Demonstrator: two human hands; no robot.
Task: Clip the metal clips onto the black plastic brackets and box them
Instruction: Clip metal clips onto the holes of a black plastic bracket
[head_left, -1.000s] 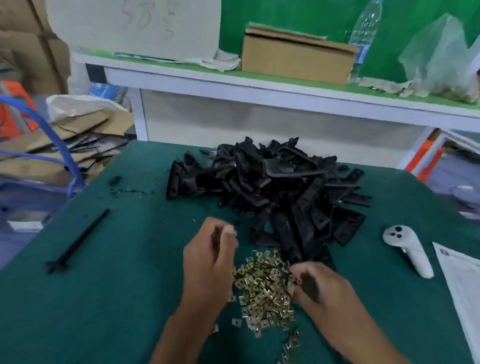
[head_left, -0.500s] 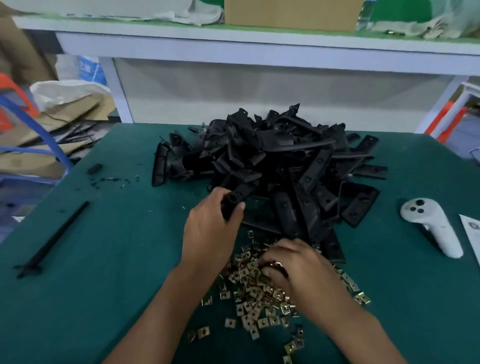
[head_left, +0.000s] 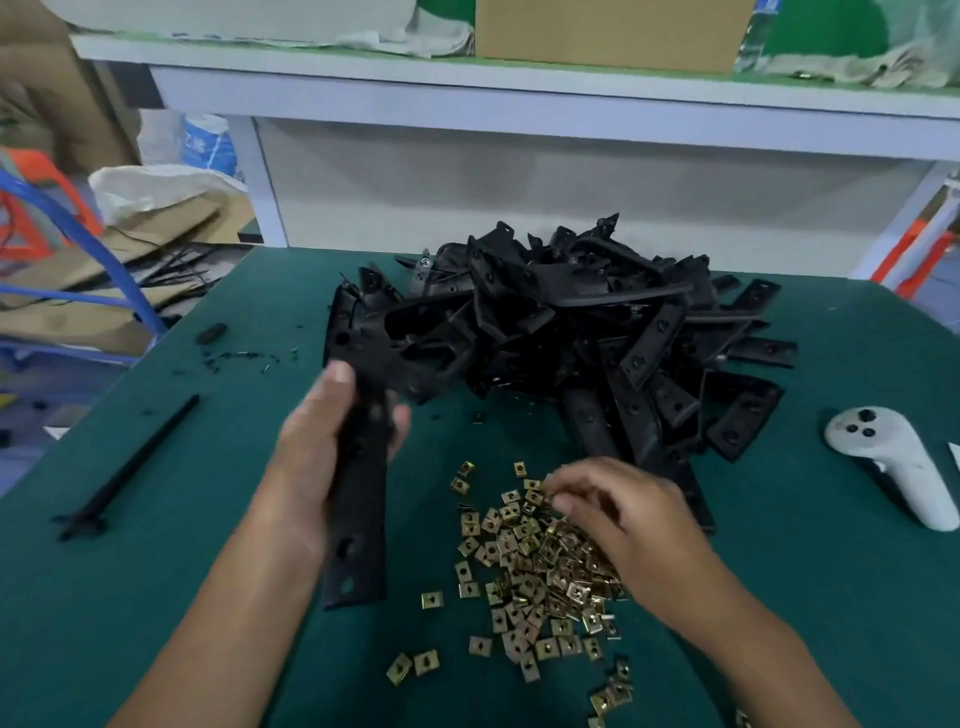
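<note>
Head view is filled by a dark green table mat (head_left: 156, 597), behind which a white shelf unit (head_left: 519, 109) is seen carrying a cardboard box (head_left: 602, 31) and crumpled cloth on its green-topped deck. Flattened cardboard (head_left: 104, 260) and a blue metal frame (head_left: 78, 244) are seen on the floor to the left. A white handheld controller (head_left: 898, 462) is laid on the mat at the right, and a thin black rod (head_left: 130, 467) at the left, with small black scraps scattered beyond it. A heap of black plastic brackets (head_left: 597, 332) is piled at the centre of the mat, and brass-coloured metal clips (head_left: 535, 561) are strewn in front of it. One long bracket (head_left: 358, 499) is gripped at its middle by the left hand (head_left: 322, 441), thumb and fingers wrapped round it; its long axis is run almost straight toward the viewer, the near end with two holes pointed down at the mat and the wider far end pointed at the heap. The right hand (head_left: 623, 514) is held over the clips, its curled fingertips touching them; whether a clip is pinched cannot be told.
</note>
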